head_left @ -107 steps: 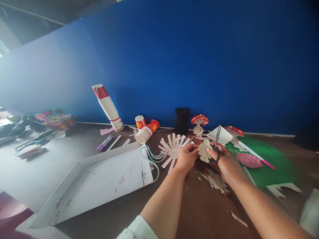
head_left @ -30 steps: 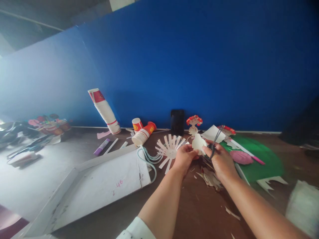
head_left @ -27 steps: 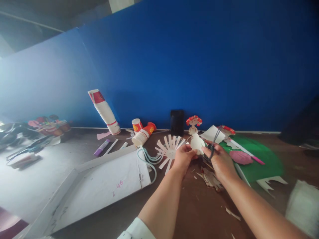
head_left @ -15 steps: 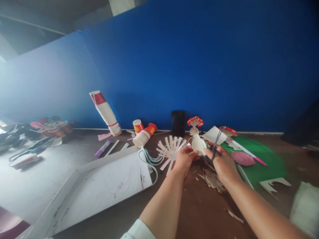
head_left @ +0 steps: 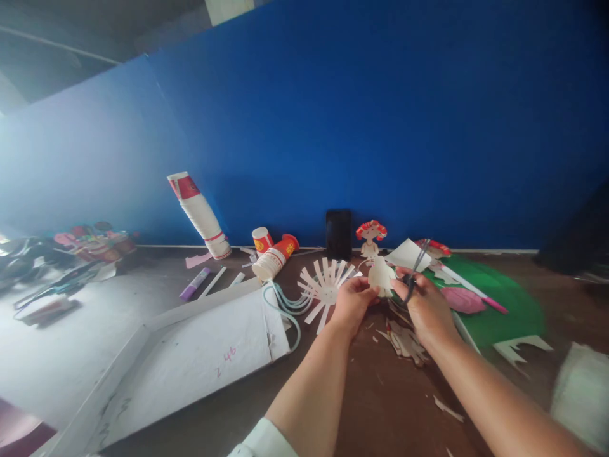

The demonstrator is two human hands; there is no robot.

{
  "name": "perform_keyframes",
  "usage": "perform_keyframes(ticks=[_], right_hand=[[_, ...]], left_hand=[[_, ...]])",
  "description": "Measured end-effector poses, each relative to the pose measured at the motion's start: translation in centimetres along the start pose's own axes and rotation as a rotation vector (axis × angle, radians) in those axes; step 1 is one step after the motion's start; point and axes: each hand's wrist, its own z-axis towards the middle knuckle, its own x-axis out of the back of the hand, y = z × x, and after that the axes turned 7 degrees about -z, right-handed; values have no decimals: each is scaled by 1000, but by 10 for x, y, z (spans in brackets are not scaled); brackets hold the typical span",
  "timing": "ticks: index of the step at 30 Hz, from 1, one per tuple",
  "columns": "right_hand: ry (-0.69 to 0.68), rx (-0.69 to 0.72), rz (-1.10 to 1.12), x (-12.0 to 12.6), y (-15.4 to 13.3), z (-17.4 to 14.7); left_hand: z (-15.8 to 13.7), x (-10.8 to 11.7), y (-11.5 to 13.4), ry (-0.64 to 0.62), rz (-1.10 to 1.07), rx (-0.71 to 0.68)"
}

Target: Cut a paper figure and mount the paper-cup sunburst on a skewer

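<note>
Between my hands is a small cream paper cutout point(head_left: 380, 277) with a rounded outline. My left hand point(head_left: 354, 301) pinches its lower left edge. My right hand point(head_left: 425, 304) is closed around dark-handled scissors point(head_left: 409, 287), their blades pointing up and away, and its fingertips also touch the cutout's right edge. Just left of my left hand lies a paper cup cut into a fan of strips point(head_left: 328, 293). Behind the cutout stands a paper figure with red curled hair point(head_left: 372, 238). Paper scraps point(head_left: 405, 344) lie below my right hand.
A white box lid point(head_left: 190, 362) lies at left, with a pale cable point(head_left: 295, 312) beside it. Paper cups point(head_left: 276, 257), a tall cup stack point(head_left: 202, 219) and a black phone point(head_left: 338, 234) stand near the blue partition. At right are a green sheet point(head_left: 514, 304) and a marker point(head_left: 471, 289).
The cutout has turned slightly in my fingers. The scissors have shifted a little to the right with my right hand. The whole view has moved slightly.
</note>
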Motion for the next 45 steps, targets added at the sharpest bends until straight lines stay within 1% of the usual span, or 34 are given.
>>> perform_keyframes(ticks=[6,13,18,23,30,34,39,45], right_hand=[[-7,3,-22,0,-4,-2],[-106,10,0,-3,5,-5],[-126,41,-1,-3,5,-7],[-167,44,-41,-3,3,-9],[-224,8,-83,-5,-6,-17],[-216,12,-125,-3,-11,-19],[-206,12,-185,-3,-18,-22],[-211,25,-214,-3,-17,-22]], left_hand=[[-2,-1,1,-31,30,-12],[0,2,-2,-77,23,25],[4,4,1,-23,-15,-3],[3,5,7,20,-2,-45],[3,6,10,11,-79,-30],[3,5,10,33,-115,-48],[6,7,8,20,-136,-46],[9,10,5,33,-110,-48]])
